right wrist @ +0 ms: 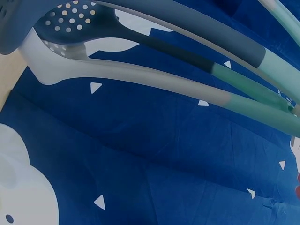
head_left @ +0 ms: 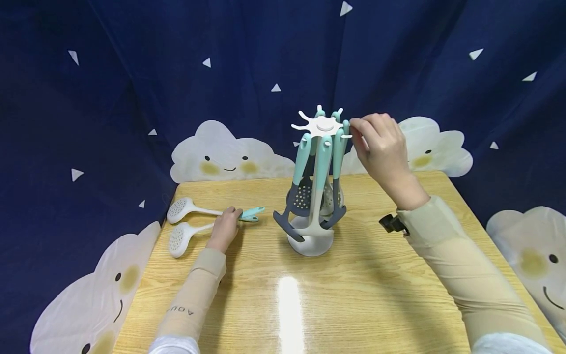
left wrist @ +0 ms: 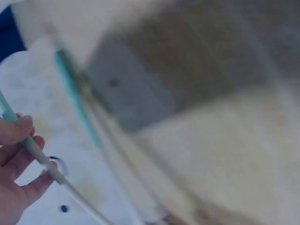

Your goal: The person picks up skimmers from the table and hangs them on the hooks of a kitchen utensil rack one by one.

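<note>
At the left of the table lie two white skimmers with perforated heads, an upper skimmer (head_left: 180, 210) and a lower skimmer (head_left: 179, 240), with teal handles. My left hand (head_left: 226, 227) is over their stems; the left wrist view shows its thumb and fingers pinching one skimmer (left wrist: 75, 191) where teal meets white. Another teal handle (left wrist: 77, 101) is beside it, blurred. Centrally stands a white utensil rack (head_left: 325, 126), hung with several teal-handled utensils. My right hand (head_left: 381, 145) has bent fingers right at a handle top (head_left: 346, 127) on the rack's right side; its grip is mostly hidden.
The rack's round white base (head_left: 311, 246) stands on the wooden table (head_left: 353, 295). Dark and light hooked utensils hang toward the front, with a dark perforated skimmer (head_left: 301, 197) behind them. A blue curtain (head_left: 247, 29) with cloud cutouts surrounds the table's back and sides.
</note>
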